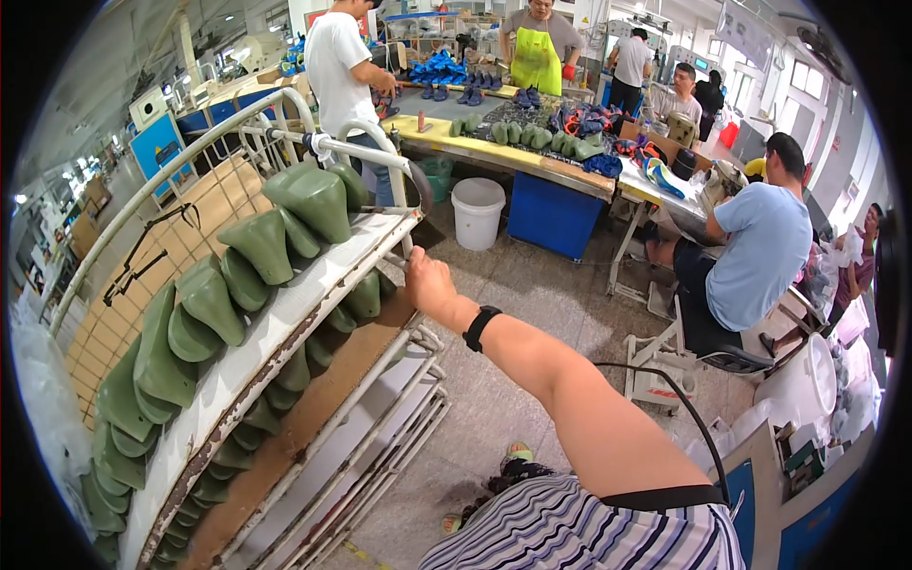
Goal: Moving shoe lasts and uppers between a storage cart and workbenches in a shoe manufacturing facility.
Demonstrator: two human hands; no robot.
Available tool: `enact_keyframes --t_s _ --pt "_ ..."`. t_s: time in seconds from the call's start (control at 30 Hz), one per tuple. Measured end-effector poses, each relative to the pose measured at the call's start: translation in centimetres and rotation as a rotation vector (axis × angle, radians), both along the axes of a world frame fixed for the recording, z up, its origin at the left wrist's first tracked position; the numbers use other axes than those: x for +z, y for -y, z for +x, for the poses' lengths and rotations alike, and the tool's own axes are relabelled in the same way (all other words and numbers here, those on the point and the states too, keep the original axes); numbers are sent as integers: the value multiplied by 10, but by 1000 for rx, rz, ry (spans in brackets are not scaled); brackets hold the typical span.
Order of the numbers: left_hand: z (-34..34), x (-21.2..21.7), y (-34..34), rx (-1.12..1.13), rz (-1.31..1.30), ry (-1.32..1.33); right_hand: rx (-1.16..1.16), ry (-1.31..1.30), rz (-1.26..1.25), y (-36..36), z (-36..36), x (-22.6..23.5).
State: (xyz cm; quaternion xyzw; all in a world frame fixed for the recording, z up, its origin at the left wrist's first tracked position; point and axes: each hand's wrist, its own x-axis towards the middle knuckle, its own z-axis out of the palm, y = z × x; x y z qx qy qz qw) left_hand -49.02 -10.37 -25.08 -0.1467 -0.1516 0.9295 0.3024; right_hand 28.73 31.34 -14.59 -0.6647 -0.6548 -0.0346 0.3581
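My right hand (432, 282) reaches across from the lower right with its fingers closed round the corner of a white metal rack (285, 328). A black band sits on that wrist. Green shoe lasts (261, 245) stand in rows along the rack's top shelf. More green lasts (364, 296) fill the brown shelf below, partly hidden by the upper one. The white paint on the top shelf's edge is chipped. My left hand is out of sight.
Ahead stands a long worktable (503, 157) with shoes and green lasts on it. A white bucket (478, 214) and a blue bin (559, 214) sit under its front. A person in light blue (760, 252) sits at the right; another in white (332, 71) stands beyond the rack.
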Motion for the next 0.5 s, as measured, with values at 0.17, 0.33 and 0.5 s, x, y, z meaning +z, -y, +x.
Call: enact_keyframes --t_s 0.17,0.33,0.5 --pt "99 40 -21 -61 146 25 -24 104 81 -7 16 2" --pt "252 156 -51 -59 453 261 -116 73 -104 -18 24 15" --pt "219 132 -51 -109 57 -68 -143 57 -156 -18 28 16"
